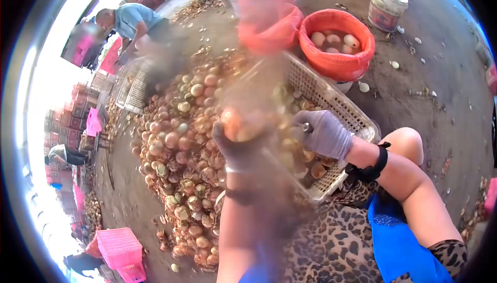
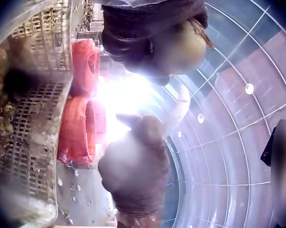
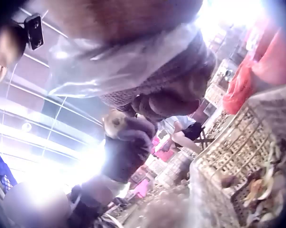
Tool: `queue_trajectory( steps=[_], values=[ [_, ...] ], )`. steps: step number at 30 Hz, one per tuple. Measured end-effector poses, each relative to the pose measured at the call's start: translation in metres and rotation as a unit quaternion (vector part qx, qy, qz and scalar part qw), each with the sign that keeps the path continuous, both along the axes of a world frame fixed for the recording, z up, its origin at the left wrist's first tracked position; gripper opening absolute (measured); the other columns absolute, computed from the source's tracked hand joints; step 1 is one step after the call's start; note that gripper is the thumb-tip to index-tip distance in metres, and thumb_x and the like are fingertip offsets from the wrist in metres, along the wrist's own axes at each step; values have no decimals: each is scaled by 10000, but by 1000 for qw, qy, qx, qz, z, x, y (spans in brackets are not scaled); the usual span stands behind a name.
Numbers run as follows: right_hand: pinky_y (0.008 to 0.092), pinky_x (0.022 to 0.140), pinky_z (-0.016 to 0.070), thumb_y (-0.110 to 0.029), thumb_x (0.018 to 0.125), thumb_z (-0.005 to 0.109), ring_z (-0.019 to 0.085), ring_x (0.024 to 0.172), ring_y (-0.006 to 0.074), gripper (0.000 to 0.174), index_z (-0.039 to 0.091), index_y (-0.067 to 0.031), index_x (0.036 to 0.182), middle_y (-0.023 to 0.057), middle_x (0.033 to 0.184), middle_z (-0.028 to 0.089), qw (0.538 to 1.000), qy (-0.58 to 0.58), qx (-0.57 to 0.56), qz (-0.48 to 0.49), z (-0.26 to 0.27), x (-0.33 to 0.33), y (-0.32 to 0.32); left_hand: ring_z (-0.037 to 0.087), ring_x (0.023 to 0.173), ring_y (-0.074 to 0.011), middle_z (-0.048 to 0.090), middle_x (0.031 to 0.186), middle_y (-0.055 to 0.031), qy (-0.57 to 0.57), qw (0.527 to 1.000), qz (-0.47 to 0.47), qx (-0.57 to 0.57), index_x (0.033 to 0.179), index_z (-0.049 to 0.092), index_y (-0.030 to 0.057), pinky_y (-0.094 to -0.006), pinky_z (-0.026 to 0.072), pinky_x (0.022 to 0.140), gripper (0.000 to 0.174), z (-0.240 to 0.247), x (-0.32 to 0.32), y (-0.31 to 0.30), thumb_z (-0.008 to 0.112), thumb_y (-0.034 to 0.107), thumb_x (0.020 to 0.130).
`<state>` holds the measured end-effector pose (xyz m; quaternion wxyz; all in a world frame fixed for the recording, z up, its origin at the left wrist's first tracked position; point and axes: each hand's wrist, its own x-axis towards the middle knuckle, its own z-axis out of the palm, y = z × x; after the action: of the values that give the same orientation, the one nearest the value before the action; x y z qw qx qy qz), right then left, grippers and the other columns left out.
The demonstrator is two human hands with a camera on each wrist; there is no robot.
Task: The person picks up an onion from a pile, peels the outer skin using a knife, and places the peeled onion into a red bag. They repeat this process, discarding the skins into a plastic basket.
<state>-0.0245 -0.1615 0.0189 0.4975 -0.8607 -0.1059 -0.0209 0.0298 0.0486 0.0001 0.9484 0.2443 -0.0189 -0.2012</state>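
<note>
L hand [image 1: 235, 148] has an onion [image 1: 234, 122] in its grip, fingers curled round it, gloved. Onion's up off the floor, btwn the onion pile [image 1: 181, 143] and the R hand in the head view, orange skin on top. R hand [image 1: 330, 134], gloved too, grips a small tool [image 1: 307, 127], metal end poking out of the fist; rest of it's hidden, can't tell the shape. Tool & onion look apart here. Below R hand: plastic crate [image 1: 331, 90] w/ onions and peel inside, middle of it blurred. Just beyond, red-lined bucket [image 1: 305, 30] w/ pale onions [image 1: 334, 41] in liquid, another red bag [image 1: 269, 24] next to it, white bucket [image 1: 387, 8] further R. Far L, person in blue shirt [image 1: 135, 20] bends near a 2nd crate [image 1: 133, 87].
</note>
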Motion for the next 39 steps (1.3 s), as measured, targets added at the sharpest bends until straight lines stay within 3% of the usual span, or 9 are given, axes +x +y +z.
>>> queue_trajectory(
  steps=[5,15,19,23,28,30,33,36,39],
  values=[
    [435,620,516,-229,830,567,637,662,360,193,670,-102,933,176,712,644,996,68,-35,41,6,-8,5,517,1045,-299,492,1207,-202,20,999,3,25,1293,410,8,-433,481,864,917,-10,0,-11,604,654,672],
    [446,637,515,-266,819,577,650,688,349,222,674,-93,918,165,740,659,984,62,-154,62,-8,3,-12,558,768,-230,569,844,-62,-132,980,34,147,992,519,70,-351,486,672,501,-56,17,-2,593,523,793],
    [431,625,522,-240,808,586,664,697,330,214,681,-69,895,160,739,666,959,124,-247,58,14,3,-14,570,621,-234,596,818,-135,-169,897,157,377,983,508,29,-301,481,538,691,-23,7,-28,478,692,786],
    [417,620,531,-234,790,606,674,693,321,204,695,-63,859,164,743,670,953,94,-286,34,12,7,-12,559,625,-212,589,795,-126,144,979,23,143,1003,516,22,-263,472,531,748,3,-11,-44,462,731,772],
    [378,571,518,-145,737,637,653,651,304,140,680,-18,774,154,623,617,924,138,-342,105,36,16,-22,580,772,-227,584,926,-105,25,979,15,202,1105,522,58,-363,506,596,756,-12,5,-35,504,730,759],
    [366,561,518,-162,743,649,650,646,281,144,687,-30,786,134,648,628,911,40,-394,114,6,16,-31,580,797,-214,582,937,-93,2,981,-110,159,1107,523,68,-356,503,623,715,23,-12,-49,542,697,766],
    [312,622,525,-75,789,620,632,687,169,82,667,-39,847,52,816,665,820,-148,-516,199,-26,15,-34,591,789,-216,592,915,-87,-105,954,-21,279,1091,535,72,-355,506,648,607,33,-17,-43,604,567,747],
    [278,634,478,-14,802,623,559,713,81,70,642,-12,870,48,760,642,987,158,29,-3,1,8,-8,601,782,-219,601,894,-80,-208,849,184,450,1074,548,76,-353,510,673,514,35,-15,-32,666,438,729],
    [324,634,443,-150,889,573,534,659,151,193,628,30,852,123,717,621,995,9,-97,2,-65,23,-34,611,774,-221,611,872,-74,-144,851,257,435,1058,560,80,-352,513,697,449,36,-24,-27,729,308,710]
  ],
)
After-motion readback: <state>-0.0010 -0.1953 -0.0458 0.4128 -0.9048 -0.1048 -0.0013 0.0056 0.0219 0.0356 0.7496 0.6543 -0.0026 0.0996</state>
